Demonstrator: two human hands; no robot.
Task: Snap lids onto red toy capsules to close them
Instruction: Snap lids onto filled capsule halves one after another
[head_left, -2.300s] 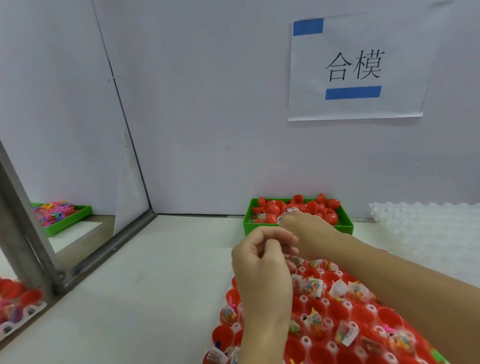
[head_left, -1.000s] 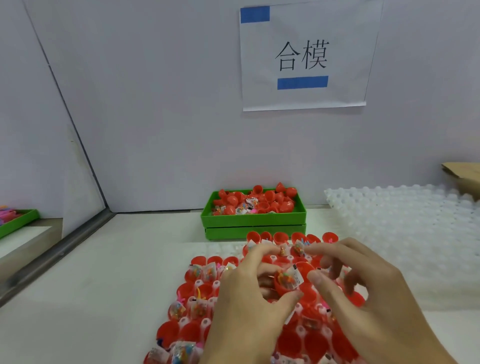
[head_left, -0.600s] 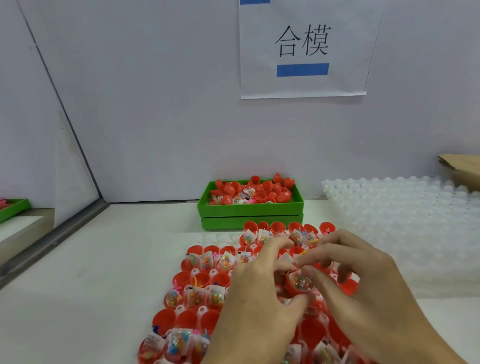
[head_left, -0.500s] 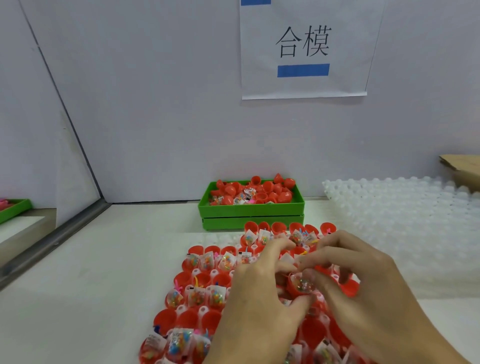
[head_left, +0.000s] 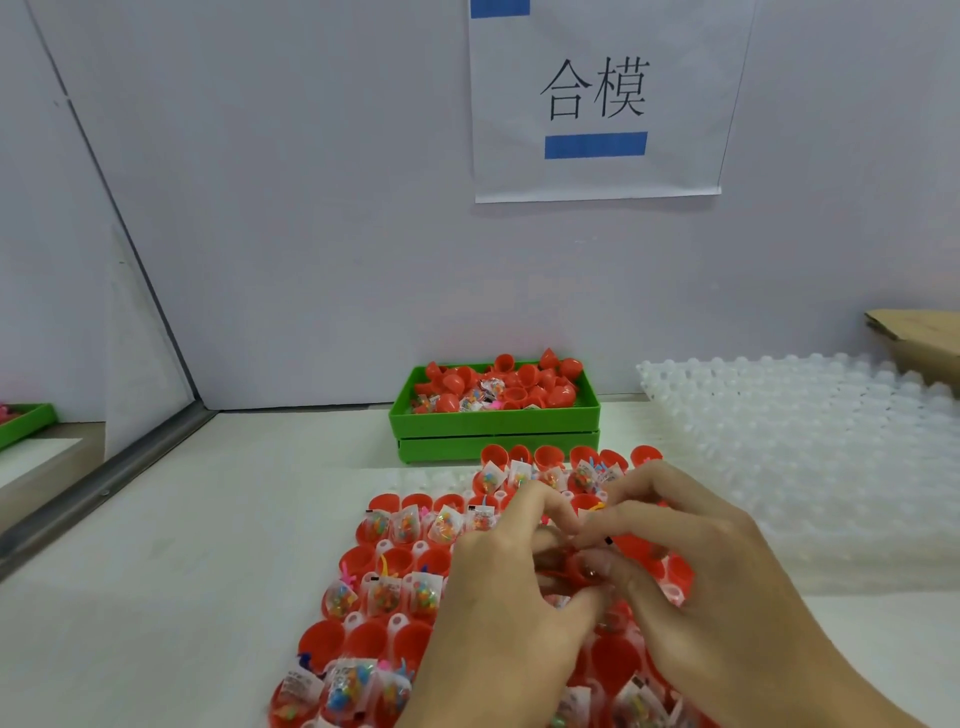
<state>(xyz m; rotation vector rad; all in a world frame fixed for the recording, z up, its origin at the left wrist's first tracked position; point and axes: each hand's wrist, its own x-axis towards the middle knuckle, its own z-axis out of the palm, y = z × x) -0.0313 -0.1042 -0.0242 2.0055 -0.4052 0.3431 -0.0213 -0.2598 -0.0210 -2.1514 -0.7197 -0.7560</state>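
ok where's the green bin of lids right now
The green bin sits at the back of the table against the wall, below the paper sign, just behind the red capsules and left of the white tray.

White wall (head_left: 311, 208) (paper sign (head_left: 597, 104) taped) behind table (head_left: 182, 571)

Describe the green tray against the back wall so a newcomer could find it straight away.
Start at the paper sign on the back wall and look straight down to the tabletop. There the green tray sits behind the red capsule rack. Unlike that neat rack, it holds a loose heap of red capsule halves.
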